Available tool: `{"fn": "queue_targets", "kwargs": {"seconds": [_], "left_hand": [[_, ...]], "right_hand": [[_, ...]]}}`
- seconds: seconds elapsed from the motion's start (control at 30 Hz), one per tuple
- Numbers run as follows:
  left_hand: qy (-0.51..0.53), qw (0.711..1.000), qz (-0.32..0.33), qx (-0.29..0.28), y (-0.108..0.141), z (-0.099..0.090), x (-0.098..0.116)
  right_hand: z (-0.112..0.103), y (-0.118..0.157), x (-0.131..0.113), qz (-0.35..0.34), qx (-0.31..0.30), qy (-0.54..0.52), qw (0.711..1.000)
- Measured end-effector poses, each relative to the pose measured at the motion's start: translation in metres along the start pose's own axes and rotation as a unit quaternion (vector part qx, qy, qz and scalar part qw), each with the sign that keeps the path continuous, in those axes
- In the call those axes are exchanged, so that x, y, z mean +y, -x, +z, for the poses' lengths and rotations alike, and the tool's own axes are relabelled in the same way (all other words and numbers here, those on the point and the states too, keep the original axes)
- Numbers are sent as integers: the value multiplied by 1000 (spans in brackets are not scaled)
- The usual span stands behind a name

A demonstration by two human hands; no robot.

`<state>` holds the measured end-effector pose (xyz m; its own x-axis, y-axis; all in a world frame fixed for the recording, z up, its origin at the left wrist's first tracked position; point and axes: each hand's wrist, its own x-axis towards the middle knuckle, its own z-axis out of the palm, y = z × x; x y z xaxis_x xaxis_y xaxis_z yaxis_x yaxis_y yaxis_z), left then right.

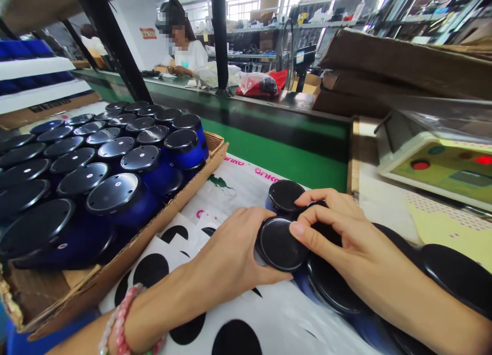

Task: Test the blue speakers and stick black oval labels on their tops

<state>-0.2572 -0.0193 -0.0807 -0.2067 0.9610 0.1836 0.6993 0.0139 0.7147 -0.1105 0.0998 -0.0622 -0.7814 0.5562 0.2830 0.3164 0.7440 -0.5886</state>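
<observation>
My left hand [234, 247] is wrapped around the side of a round blue-bodied unit with a flat black top [283, 244]. Thumb and forefinger of my right hand [342, 221] come together at the right edge of that top; anything thin between them is hidden. Just behind stands a second round unit [285, 195], close to my right fingertips. More black-topped units [457, 273] stand under and beside my right forearm, partly covered by it. White sheets with black round stickers [151, 269] lie beneath my left forearm.
At left, a cardboard tray [161, 227] holds rows of similar units. Behind runs a green conveyor belt [303, 150] with a black post [219, 37]. A device with red lights [438, 165] and stacked cardboard [400, 67] stand at right. Another person [188, 52] sits across the belt.
</observation>
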Motion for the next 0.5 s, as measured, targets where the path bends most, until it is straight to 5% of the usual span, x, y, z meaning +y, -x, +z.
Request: {"fn": "queue_targets", "kwargs": {"seconds": [0.5], "left_hand": [[1, 1000, 4, 2, 2, -1, 1]], "right_hand": [[1, 0, -6, -20, 8, 8, 1000]]}}
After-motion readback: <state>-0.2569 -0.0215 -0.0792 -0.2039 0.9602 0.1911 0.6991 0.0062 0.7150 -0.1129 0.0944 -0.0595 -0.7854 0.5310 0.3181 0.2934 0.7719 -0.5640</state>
